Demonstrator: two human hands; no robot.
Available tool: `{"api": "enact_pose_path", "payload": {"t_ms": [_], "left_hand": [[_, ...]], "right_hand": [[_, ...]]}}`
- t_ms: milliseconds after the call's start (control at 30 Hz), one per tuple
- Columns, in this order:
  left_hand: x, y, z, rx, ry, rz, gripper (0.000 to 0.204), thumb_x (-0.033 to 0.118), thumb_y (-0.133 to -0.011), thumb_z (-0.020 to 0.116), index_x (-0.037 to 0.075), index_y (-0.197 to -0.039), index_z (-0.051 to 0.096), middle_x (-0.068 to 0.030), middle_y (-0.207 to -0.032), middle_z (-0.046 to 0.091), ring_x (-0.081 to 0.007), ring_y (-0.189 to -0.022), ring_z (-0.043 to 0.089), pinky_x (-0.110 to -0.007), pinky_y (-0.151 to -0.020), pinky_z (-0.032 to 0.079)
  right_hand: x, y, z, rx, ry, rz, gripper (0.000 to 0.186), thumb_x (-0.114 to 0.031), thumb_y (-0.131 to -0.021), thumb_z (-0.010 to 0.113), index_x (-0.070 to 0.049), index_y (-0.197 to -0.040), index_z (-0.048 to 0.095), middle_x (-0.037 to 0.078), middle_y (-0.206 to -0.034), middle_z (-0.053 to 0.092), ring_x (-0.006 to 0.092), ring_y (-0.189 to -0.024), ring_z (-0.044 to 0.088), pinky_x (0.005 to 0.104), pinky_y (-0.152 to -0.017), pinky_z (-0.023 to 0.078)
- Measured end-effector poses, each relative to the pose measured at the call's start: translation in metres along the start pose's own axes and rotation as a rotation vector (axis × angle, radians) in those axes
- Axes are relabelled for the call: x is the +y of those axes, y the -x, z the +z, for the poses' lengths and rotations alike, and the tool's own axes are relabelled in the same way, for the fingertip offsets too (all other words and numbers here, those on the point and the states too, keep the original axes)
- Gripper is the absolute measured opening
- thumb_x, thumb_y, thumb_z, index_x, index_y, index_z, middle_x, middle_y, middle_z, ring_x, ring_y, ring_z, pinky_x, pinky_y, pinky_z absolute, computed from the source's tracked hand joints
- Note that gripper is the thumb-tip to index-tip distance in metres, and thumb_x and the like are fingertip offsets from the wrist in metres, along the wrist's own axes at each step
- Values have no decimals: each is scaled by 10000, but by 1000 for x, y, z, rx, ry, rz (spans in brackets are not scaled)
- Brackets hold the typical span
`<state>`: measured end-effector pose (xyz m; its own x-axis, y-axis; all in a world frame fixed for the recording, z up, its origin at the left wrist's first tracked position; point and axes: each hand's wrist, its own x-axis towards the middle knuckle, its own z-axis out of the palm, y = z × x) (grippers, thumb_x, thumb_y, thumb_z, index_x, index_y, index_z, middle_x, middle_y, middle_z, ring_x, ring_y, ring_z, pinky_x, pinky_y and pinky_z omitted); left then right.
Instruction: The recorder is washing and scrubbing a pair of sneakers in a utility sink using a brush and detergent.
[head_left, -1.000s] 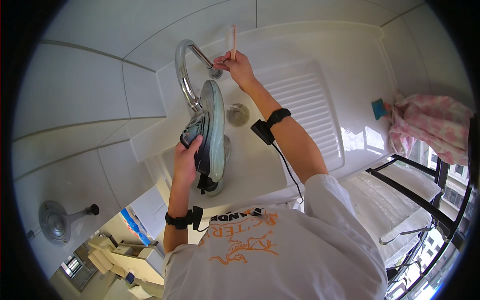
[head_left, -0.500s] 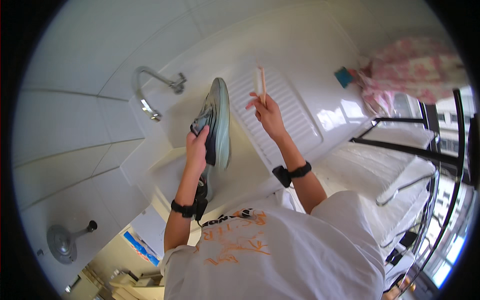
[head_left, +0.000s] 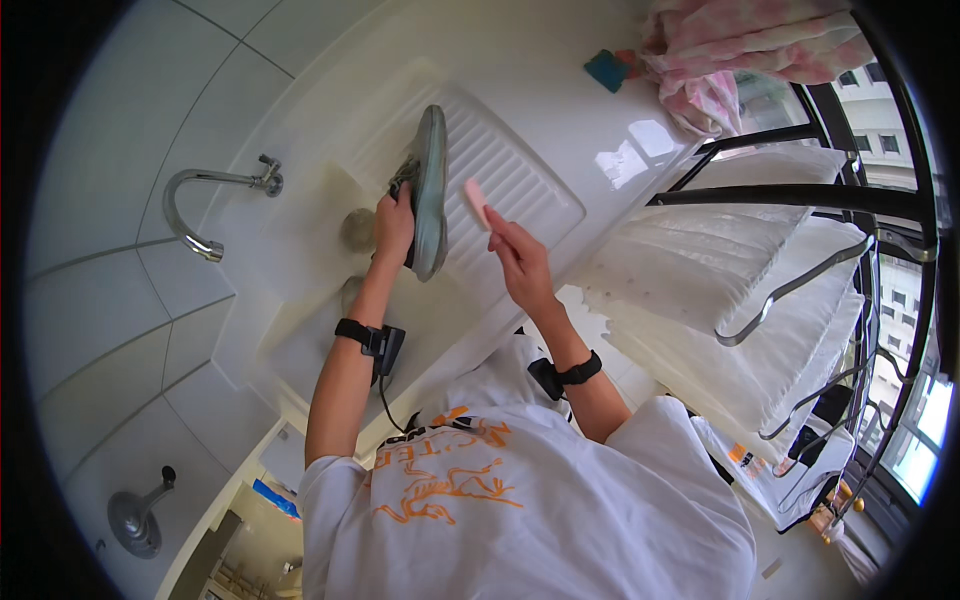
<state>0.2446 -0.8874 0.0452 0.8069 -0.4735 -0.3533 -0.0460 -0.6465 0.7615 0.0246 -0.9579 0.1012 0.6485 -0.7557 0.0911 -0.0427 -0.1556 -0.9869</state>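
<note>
My left hand [head_left: 393,228] is closed round the ankle opening of a grey-green sneaker [head_left: 430,195], holding it up on its side, toe away from me, above a white laundry sink. The pale sole faces right. In my right hand [head_left: 520,262] is a slim pink brush [head_left: 476,203], pinched near its lower end. It lies just right of the sole, with a small gap between them. The brush's bristles cannot be made out. Behind the sneaker is the sink's ribbed washboard [head_left: 520,165]. Both wrists wear black straps with small boxes.
A curved metal tap [head_left: 180,215] stands at the left by the tiled wall [head_left: 110,230]. A teal sponge [head_left: 606,70] and a pink floral cloth [head_left: 750,45] are at the back right. White quilted pieces [head_left: 690,260] hang on a black rack at right. A round grey object [head_left: 358,230] shows beside my left hand.
The view has shifted. My right hand has come nearer to me, and the brush has tilted and now lies closer to the sole. My left hand still grips the sneaker.
</note>
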Motion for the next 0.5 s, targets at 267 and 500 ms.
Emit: {"api": "enact_pose_path", "payload": {"t_ms": [267, 500], "left_hand": [[56, 39, 11, -357, 738, -382, 589, 464, -924, 613, -30, -1245, 590, -86, -1108, 644, -175, -971, 603, -333, -839, 478], [61, 49, 58, -58, 630, -277, 641, 506, -923, 606, -97, -1139, 617, -130, -1048, 655, -193, -938, 593, -321, -831, 464]], "right_hand": [[10, -24, 23, 58, 144, -68, 383, -41, -925, 583, -140, -1292, 626, 169, -773, 595, 288, -616, 538, 311, -601, 459], [-12, -8, -12, -25, 217, 181, 312, -75, -944, 594, -108, -1249, 655, 190, -663, 536, 154, -548, 446, 278, -564, 449]]}}
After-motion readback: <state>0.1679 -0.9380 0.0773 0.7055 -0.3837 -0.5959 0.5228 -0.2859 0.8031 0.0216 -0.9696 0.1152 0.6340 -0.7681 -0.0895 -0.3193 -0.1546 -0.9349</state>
